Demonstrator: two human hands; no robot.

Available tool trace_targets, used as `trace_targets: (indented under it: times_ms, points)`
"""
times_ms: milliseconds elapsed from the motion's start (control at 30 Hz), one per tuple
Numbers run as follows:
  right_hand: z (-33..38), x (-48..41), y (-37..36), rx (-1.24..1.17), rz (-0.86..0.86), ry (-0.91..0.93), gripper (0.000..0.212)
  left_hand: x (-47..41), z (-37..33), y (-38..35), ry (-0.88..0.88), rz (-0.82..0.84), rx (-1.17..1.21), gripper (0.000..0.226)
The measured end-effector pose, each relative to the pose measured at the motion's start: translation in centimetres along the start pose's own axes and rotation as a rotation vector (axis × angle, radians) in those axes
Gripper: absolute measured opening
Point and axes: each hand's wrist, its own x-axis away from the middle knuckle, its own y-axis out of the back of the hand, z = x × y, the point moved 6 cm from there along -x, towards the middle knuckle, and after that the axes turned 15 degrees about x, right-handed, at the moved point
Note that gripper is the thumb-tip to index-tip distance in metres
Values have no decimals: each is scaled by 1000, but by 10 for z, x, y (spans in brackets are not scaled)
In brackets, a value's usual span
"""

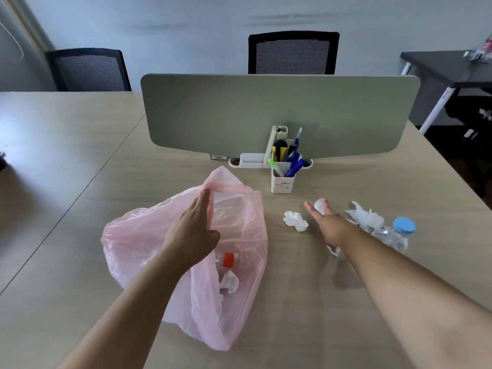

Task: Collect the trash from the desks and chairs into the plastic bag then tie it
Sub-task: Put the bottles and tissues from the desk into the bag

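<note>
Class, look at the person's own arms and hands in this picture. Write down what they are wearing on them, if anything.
The left hand and right hand are bare: no gloves, rings, watch or wristbands show. No sleeve comes into view anywhere up to the picture's lower edge.

Bag [138, 235]: pink, thin, lying on the counter [346, 302] with its mouth open
In the bag: a red-capped bottle [228, 259] and a tissue [229, 282]
Left hand [194, 230]: fingers straight, tips at the bag's raised rim
Right hand [327, 225]: fingers spread, a white wad [319, 205] at its fingertips
Loose trash: a crumpled tissue [295, 221] left of the right hand, a clear wrapper [364, 217] and a blue-capped bottle [399, 233] to its right
Behind: pen holder [282, 182], grey divider [279, 113], two chairs [292, 53]
</note>
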Motion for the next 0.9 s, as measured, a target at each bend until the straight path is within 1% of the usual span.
trace_targets:
  times_ms: [33, 67, 100, 133, 167, 200, 233, 267, 333, 367, 400, 433, 500, 533, 600, 633, 700, 733, 867, 900]
  points:
    - [2, -3, 3, -5, -17, 15, 78, -2, 1, -1, 1, 2, 1, 93]
    - [4, -8, 7, -1, -46, 15, 43, -3, 3, -3, 5, 6, 0, 94]
    - [5, -8, 11, 14, -56, -2, 15, -4, 3, -5, 7, 8, -1, 93]
    - [5, -15, 11, 15, -45, -30, 6, -5, 3, -7, 10, 12, -1, 93]
    - [4, -17, 10, -8, -25, -52, 8, -5, 3, -8, 11, 16, -1, 93]
    - [2, -19, 11, -71, -1, -75, 16, -6, 2, -8, 11, 17, -1, 93]
    - [-1, -19, 14, -180, -20, -95, 19, -6, 2, -8, 11, 17, 0, 93]
    - [-6, -17, 22, -302, -91, -118, 19, -7, 2, -7, 11, 14, 1, 93]
    - [-13, 0, 46, -547, -350, -145, 19, -8, 2, -5, 11, 8, 2, 93]
    - [-12, 8, 54, -634, -396, -121, 22, -8, 3, -4, 13, 4, 2, 93]
    - [-6, 12, 60, -699, -379, -65, 23, -7, 3, -3, 17, 2, 0, 93]
    - [4, 17, 63, -729, -326, 0, 22, -5, 4, -3, 21, 5, -1, 93]
    - [24, 18, 61, -741, -227, 95, 20, -2, 3, -4, 24, 14, 0, 93]
    - [31, 17, 58, -703, -209, 119, 18, 0, 3, -4, 24, 18, 2, 93]
    - [45, 15, 45, -551, -201, 162, 21, 2, 4, -3, 20, 17, 1, 93]
    - [51, 15, 38, -495, -194, 164, 24, 3, 4, -2, 19, 15, -1, 93]
    - [58, 15, 21, -523, -164, 134, 31, 4, 7, 1, 23, 10, -6, 93]
    - [60, 14, 13, -584, -145, 104, 30, 5, 9, 3, 26, 5, -7, 93]
    - [59, 21, 11, -747, -183, 19, 18, 6, 11, 9, 25, -4, 5, 93]
    - [55, 22, 13, -850, -199, -24, 16, 7, 10, 10, 21, -3, 13, 94]
